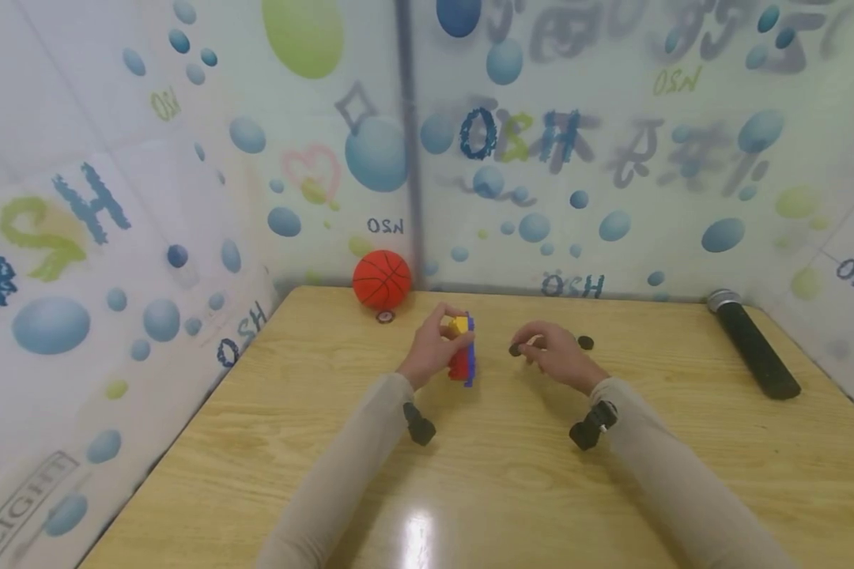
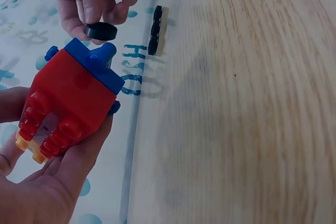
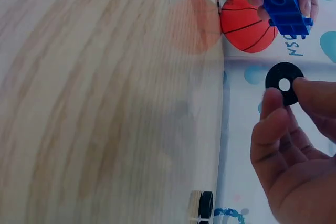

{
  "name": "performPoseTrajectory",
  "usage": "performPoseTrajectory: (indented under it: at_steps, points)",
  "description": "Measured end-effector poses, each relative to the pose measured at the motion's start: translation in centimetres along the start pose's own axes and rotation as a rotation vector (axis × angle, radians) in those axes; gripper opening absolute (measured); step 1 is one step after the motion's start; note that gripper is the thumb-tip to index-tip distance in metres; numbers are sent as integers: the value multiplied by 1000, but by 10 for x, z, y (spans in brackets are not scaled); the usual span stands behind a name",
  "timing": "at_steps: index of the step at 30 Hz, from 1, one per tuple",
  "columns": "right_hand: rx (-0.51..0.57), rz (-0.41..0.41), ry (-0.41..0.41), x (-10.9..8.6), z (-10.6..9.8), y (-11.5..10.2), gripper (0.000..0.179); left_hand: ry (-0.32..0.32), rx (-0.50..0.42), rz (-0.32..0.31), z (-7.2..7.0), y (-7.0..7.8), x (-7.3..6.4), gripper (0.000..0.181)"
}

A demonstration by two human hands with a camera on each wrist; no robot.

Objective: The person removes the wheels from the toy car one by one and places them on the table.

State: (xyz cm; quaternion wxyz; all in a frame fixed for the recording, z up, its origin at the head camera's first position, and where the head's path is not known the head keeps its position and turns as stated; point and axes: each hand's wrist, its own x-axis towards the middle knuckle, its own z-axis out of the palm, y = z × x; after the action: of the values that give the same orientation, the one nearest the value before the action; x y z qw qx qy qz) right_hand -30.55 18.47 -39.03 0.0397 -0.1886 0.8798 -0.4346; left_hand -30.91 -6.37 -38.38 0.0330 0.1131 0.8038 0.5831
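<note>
My left hand (image 1: 434, 348) grips a building-block toy car (image 1: 460, 356) with a blue base, red bricks and yellow bricks. It is tipped on end, so its blue underside (image 3: 278, 1) faces my right hand. Blue pegs stick out from the base in the left wrist view. Between thumb and fingers, my right hand (image 1: 558, 356) pinches a small black wheel (image 3: 284, 83) with a white centre. In the left wrist view that wheel appears close to a blue peg (image 2: 104, 53) on the base. Another black wheel (image 1: 585, 342) lies on the table just beyond my right hand.
A red ball with black lines (image 1: 382, 280) sits at the back left of the wooden table (image 1: 498, 490), with a small round object (image 1: 385, 317) in front of it. A black microphone (image 1: 754, 344) lies at the right. Patterned walls (image 1: 512, 197) enclose the table's back and sides.
</note>
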Motion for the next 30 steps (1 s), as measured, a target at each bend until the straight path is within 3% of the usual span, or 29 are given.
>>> performPoseTrajectory:
  at_steps: [7,20,30]
  points:
    - [-48,-27,23,-5,-19,9,23,-7,1,-18,-1,0,2,40]
    - [-145,51,65,-15,-55,40,27,-14,-21,-10,-4,-3,-1,38]
    - [-199,130,68,-19,-74,58,28,-113,-111,-11,-7,-5,-2,35]
